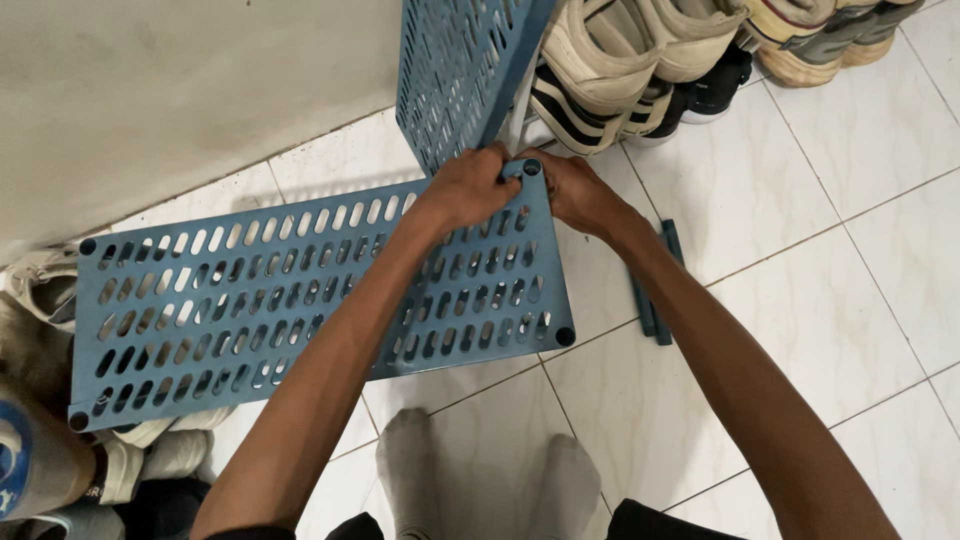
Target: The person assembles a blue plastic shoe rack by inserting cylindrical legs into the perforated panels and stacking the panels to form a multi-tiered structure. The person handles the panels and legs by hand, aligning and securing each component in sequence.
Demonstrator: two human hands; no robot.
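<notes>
Floor: glossy white tiles [850,330], thin dark grout | Wall: plain off-white plaster [180,90], upper left | Light: soft, even

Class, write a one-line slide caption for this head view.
Both hands, left and right, grip a corner of a blue slotted shelf on white tiles beside shoes.

Blue shelf panel [250,300] seen as matt slotted plastic; floor tiles [800,200] glossy ceramic; sneakers [640,60] scuffed, worn-looking.
</notes>
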